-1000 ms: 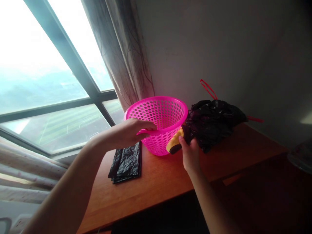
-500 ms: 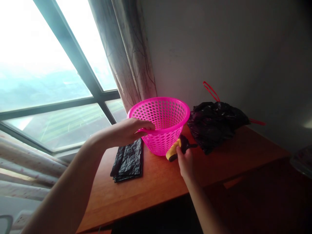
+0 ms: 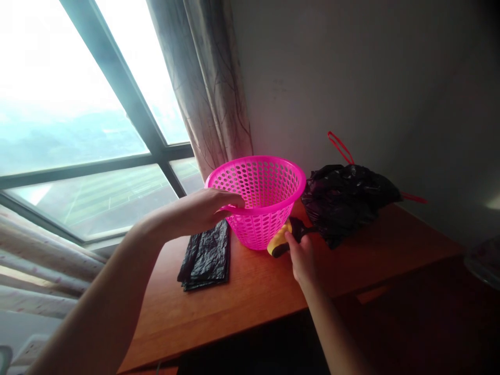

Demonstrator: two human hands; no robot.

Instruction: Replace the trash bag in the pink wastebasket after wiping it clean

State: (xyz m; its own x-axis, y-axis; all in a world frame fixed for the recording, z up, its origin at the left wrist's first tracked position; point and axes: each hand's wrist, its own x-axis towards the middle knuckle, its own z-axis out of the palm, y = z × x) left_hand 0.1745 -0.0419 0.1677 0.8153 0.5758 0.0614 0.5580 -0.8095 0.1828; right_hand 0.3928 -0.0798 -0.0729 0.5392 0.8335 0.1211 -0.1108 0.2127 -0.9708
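Note:
A bright pink perforated basket (image 3: 265, 182) stands upright on a wooden table (image 3: 250, 297). My left hand (image 3: 213, 207) grips the basket's near rim with its fingers curled over the edge. My right hand (image 3: 300, 255) is closed on a yellow and black tool (image 3: 280, 241) right beside the basket's base. A crumpled black bin bag (image 3: 347, 198) with red drawstrings lies just right of the basket against the wall.
A flat stack of folded black bags (image 3: 205, 258) lies left of the basket. A patterned curtain (image 3: 211, 88) hangs behind it beside a large window (image 3: 78, 120). The table's front edge runs diagonally below my arms; dark space lies to the right.
My right hand drew the yellow tool away from the bin bag and down to the table beside the basket's base. My left hand kept its hold on the rim.

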